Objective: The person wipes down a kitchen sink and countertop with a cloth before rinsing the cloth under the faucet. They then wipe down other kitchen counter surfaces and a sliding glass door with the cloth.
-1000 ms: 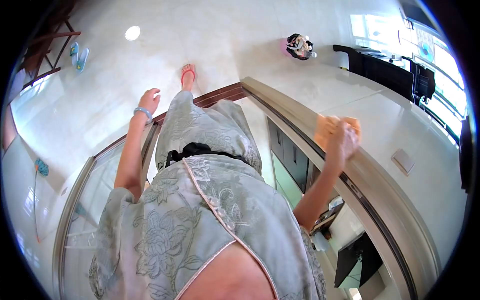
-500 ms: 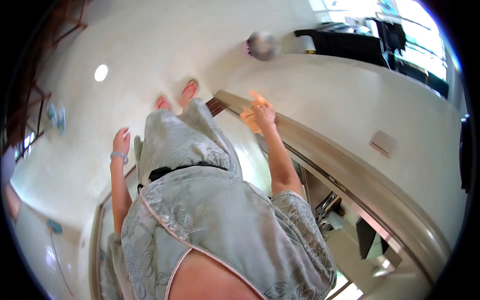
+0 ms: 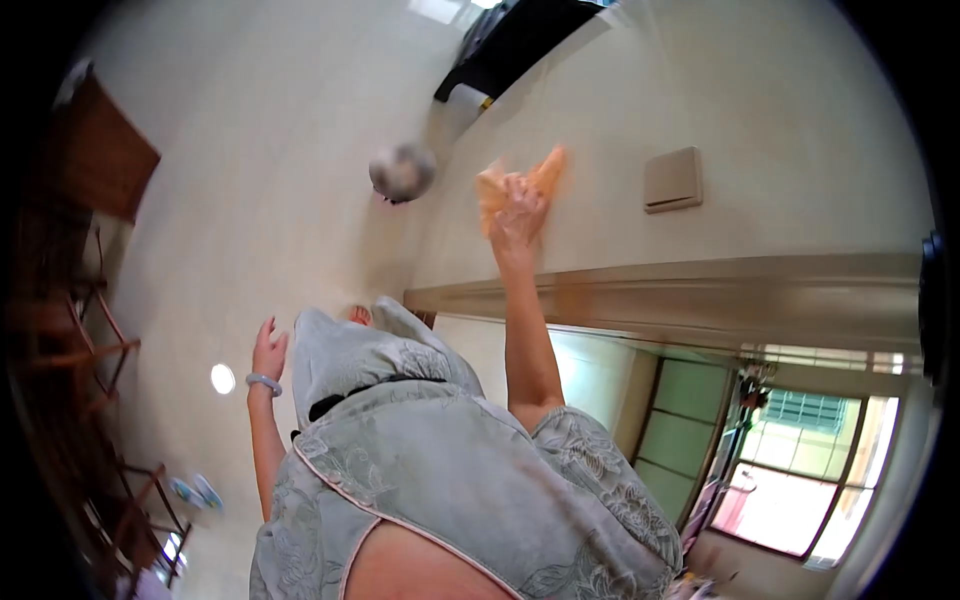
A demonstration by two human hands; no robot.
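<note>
An orange cloth is bunched in my right hand, which reaches forward beside the pale wall. The cloth sticks out on both sides of my closed fingers. To the right of it, a beige wall switch is set in the wall, apart from my hand. My left hand hangs at my left side with its fingers apart, holding nothing, and a pale bangle circles that wrist. The beige door frame runs below my right hand, across my forearm.
A blurred round bin stands on the floor ahead. Black furniture is at the top. Wooden chairs line the left side, with slippers near them. Through the doorway at the right, a window shows.
My body and view have turned to the right. My right hand, still gripping the cloth, has moved off the door frame to the wall area near the switch. My left hand stays empty.
</note>
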